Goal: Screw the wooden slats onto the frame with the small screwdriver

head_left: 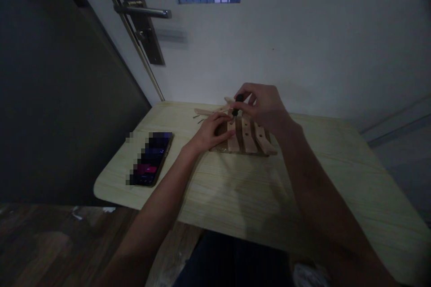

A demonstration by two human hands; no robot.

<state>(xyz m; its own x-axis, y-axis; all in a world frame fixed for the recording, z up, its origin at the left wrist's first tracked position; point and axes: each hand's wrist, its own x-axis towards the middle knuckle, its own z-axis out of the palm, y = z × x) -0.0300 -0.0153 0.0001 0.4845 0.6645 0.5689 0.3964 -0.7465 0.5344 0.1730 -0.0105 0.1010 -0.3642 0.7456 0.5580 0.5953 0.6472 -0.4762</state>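
My right hand grips the black handle of a screwdriver, which stands nearly upright with its tip down at a pale wooden strip. My left hand holds that same strip, its fingers and thumb curled at the strip's upper part. Two more wooden strips with dark holes, a middle one and a right one, lie side by side on a brown board. Loose light wooden pieces lie behind my left hand, near several small screws.
The pale wood-grain table stands against a white door with a metal handle. A phone, partly pixelated, lies left of my left forearm. The table's rounded left corner overhangs a dark wooden floor.
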